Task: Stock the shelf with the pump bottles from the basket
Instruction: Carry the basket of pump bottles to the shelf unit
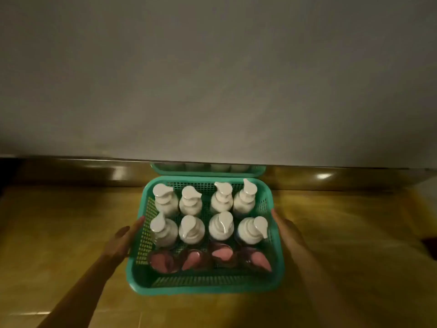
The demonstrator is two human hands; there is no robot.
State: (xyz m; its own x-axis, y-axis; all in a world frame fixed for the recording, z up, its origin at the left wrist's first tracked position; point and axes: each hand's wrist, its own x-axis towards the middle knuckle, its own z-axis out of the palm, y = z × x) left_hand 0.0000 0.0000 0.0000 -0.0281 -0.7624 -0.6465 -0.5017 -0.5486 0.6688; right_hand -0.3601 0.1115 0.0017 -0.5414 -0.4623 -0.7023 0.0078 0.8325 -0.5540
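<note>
A green plastic mesh basket point(276, 261) stands on a brown surface against a grey wall. Inside it stand several white pump bottles point(191, 229) in two rows, and a near row of several dark bottles with pink pump heads point(223, 254). My left hand point(120, 237) lies against the basket's left wall with its fingers straight. My right hand point(289, 230) lies against the right wall in the same way. No shelf shows in this view.
A grey wall point(212, 79) fills the upper half. A glossy brown ledge point(82, 171) runs along its foot and mirrors the basket. The brown surface point(59, 233) spreads to both sides. A dark object point(431, 248) sits at the right edge.
</note>
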